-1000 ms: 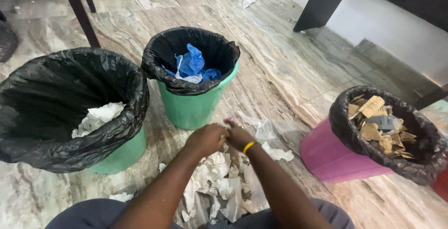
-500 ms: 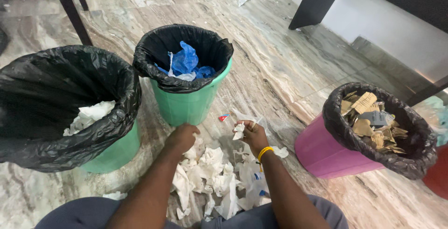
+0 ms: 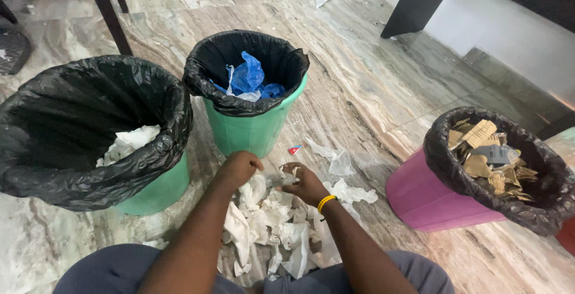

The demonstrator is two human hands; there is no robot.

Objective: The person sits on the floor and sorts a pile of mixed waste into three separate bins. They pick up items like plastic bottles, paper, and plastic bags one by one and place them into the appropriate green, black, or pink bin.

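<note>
A heap of torn white paper scraps (image 3: pixel 272 225) lies on the marble floor between my knees. My left hand (image 3: pixel 238 168) is a closed fist at the heap's far edge, fingers curled down onto the paper. My right hand (image 3: pixel 302 183), with a yellow band at the wrist, is curled around a small white scrap just right of the left hand. Whether the left fist holds paper is hidden. Beyond the hands stands a green bin (image 3: pixel 254 129) lined with a black bag, blue plastic inside.
A larger green bin (image 3: pixel 153 189) with black liner and white paper stands at left. A pink bin (image 3: pixel 428 201) with cardboard pieces stands at right. Clear plastic (image 3: pixel 338 162) and a small red scrap (image 3: pixel 294 149) lie on the floor. Dark table legs (image 3: pixel 108 9) stand behind.
My right hand has dropped from a raised position back down onto the heap, closer to the left hand. The left hand has stayed at the heap's far edge.
</note>
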